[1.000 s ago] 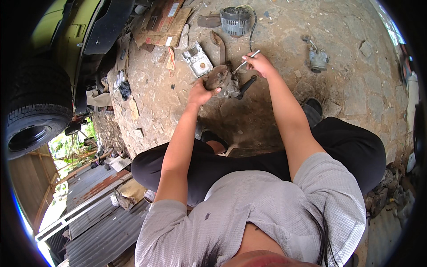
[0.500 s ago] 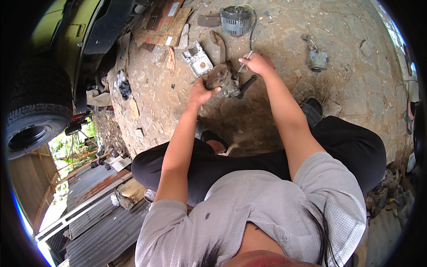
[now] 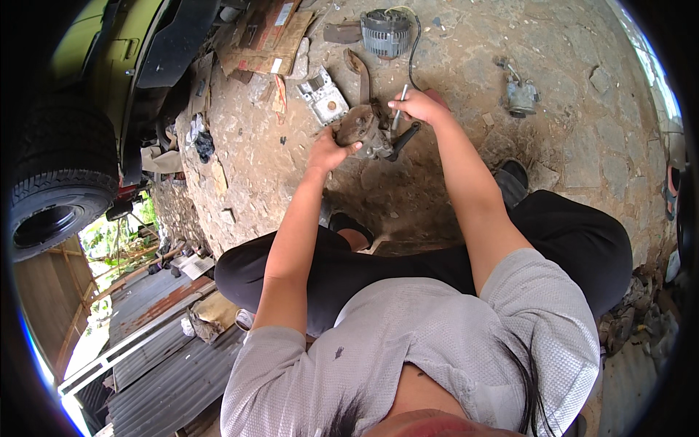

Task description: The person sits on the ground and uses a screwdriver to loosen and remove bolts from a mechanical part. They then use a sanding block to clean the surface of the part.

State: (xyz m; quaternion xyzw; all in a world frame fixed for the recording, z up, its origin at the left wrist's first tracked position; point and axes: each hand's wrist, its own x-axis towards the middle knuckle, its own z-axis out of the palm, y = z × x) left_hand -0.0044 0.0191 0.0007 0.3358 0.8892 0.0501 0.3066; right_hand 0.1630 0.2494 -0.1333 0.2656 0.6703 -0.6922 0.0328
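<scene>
My left hand (image 3: 333,151) is closed round the left side of a dirty, rounded metal machine part (image 3: 358,130) on the ground. A black lever (image 3: 405,141) sticks out from that part's right side. In the fingers of my right hand (image 3: 420,107) is a slim pale grey tool (image 3: 400,109), held almost upright. Its lower end meets the right side of the machine part, near the lever; the tip is too small to make out. A curved rusty metal arm (image 3: 362,76) and a silvery metal housing (image 3: 324,100) lie just beyond the part.
Farther off stands a finned alternator-like unit (image 3: 386,35) with a dark cable (image 3: 416,54). A small metal unit (image 3: 520,98) sits to the right. Cardboard (image 3: 263,44) lies at the far left, near a vehicle's tyre (image 3: 62,175). My sandalled foot (image 3: 512,182) rests on the stony ground.
The slim grey tool has swung more upright, and its lower end has come down against the machine part. My right hand has shifted slightly; my left hand has stayed in place.
</scene>
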